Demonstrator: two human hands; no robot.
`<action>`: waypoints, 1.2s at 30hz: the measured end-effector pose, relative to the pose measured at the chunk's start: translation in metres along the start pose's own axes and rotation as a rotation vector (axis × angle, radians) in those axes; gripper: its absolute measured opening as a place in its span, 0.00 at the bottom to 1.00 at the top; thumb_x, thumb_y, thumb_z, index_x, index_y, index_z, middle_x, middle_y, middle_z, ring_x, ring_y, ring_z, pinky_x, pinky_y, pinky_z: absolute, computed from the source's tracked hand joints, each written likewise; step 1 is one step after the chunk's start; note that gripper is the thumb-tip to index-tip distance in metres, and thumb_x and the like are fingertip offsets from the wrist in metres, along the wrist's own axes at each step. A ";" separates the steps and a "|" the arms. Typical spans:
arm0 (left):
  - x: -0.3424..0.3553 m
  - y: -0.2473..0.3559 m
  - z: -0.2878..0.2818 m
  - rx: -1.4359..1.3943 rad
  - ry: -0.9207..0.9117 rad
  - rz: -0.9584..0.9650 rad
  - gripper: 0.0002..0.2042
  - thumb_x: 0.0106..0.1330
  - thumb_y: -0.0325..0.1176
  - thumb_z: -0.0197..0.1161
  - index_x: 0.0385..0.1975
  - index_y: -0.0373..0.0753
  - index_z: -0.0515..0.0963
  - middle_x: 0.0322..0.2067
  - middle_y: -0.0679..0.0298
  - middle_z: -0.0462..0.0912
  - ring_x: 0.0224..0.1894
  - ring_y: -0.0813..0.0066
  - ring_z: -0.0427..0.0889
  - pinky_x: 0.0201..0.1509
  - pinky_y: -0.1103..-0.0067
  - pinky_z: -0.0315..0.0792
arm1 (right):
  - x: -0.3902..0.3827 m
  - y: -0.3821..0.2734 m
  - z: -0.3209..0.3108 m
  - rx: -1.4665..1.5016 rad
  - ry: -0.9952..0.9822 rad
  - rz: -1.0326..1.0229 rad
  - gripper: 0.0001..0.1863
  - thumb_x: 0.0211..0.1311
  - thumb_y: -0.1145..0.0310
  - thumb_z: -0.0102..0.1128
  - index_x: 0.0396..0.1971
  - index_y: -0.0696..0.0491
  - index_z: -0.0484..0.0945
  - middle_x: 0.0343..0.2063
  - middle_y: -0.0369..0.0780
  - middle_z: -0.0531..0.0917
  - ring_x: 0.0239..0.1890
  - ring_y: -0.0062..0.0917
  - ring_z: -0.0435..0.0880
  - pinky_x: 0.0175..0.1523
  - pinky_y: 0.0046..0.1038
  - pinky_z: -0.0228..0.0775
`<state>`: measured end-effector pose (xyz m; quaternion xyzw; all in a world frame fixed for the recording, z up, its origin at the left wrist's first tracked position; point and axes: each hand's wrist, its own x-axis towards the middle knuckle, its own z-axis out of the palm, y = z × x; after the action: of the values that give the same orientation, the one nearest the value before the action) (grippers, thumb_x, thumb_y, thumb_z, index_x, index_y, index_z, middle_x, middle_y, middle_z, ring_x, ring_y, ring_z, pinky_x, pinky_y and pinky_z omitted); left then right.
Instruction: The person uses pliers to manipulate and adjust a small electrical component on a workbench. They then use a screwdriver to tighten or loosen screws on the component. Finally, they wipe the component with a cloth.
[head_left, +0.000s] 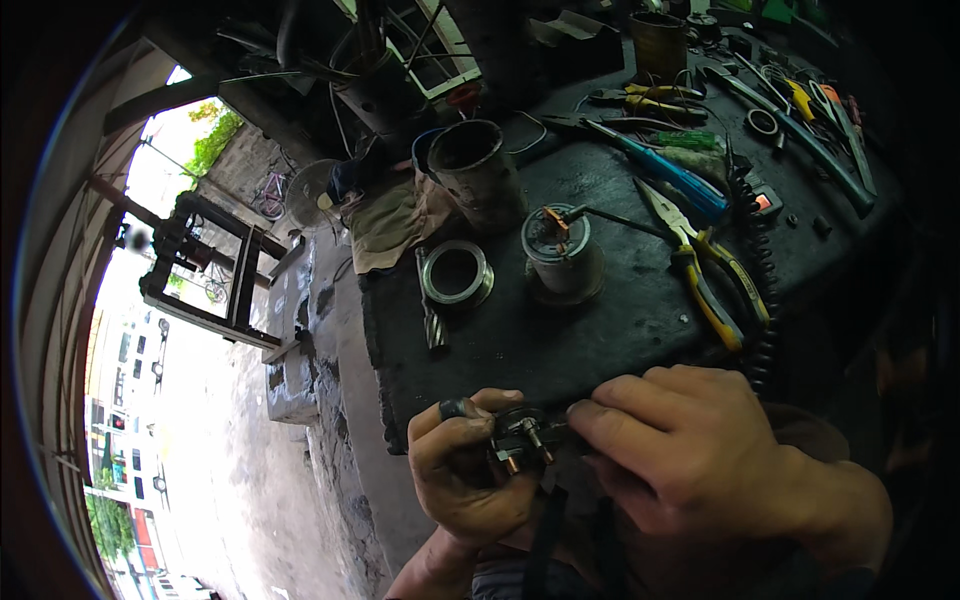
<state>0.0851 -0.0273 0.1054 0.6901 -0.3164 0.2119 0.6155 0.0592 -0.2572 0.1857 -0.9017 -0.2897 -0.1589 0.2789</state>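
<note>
Close to the table's near edge, my left hand [462, 478] is closed around a small dark round metal part with copper-coloured bolt studs [520, 432]. A dark band wraps one of its fingers. On the other side of that part, my right hand [690, 445] has its fingers bent and pinched together. Its fingertips are at a thin dark piece beside the studded part, too hidden to name. Beyond my hands stand a grey metal cylinder [563, 255] with copper strips on top, a metal ring [457, 274] and a fluted drill-like bit [435, 325].
Yellow-handled pliers [715, 275], a blue-handled tool [665, 175] and a black coiled cord [757, 270] lie on the dark table at right. More hand tools crowd the far right. Metal cans [478, 165] and brown cloth [400, 220] are at the back left. A metal frame [235, 275] stands left.
</note>
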 end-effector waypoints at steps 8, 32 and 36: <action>0.002 0.000 0.007 0.021 0.043 0.004 0.35 0.48 0.07 0.75 0.58 0.34 0.68 0.53 0.56 0.69 0.56 0.57 0.86 0.58 0.66 0.89 | 0.002 -0.004 0.005 0.023 -0.002 -0.017 0.22 0.49 0.70 0.79 0.48 0.55 0.86 0.41 0.38 0.87 0.33 0.31 0.88 0.36 0.33 0.80; 0.000 0.009 -0.007 -0.290 -0.002 -0.359 0.36 0.54 0.15 0.82 0.62 0.25 0.70 0.57 0.50 0.77 0.57 0.66 0.87 0.61 0.73 0.87 | 0.002 0.008 -0.015 -0.021 -0.127 0.038 0.19 0.53 0.70 0.77 0.46 0.53 0.86 0.38 0.36 0.86 0.33 0.31 0.87 0.36 0.34 0.80; 0.001 0.003 -0.004 -0.144 -0.044 -0.175 0.33 0.50 0.14 0.81 0.58 0.27 0.76 0.56 0.48 0.78 0.54 0.66 0.88 0.57 0.75 0.88 | 0.000 0.004 -0.006 -0.014 -0.069 0.062 0.19 0.53 0.69 0.78 0.46 0.53 0.87 0.39 0.36 0.87 0.33 0.31 0.88 0.37 0.35 0.80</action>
<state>0.0848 -0.0234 0.1088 0.6734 -0.2829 0.1186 0.6726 0.0605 -0.2640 0.1887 -0.9171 -0.2698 -0.1207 0.2674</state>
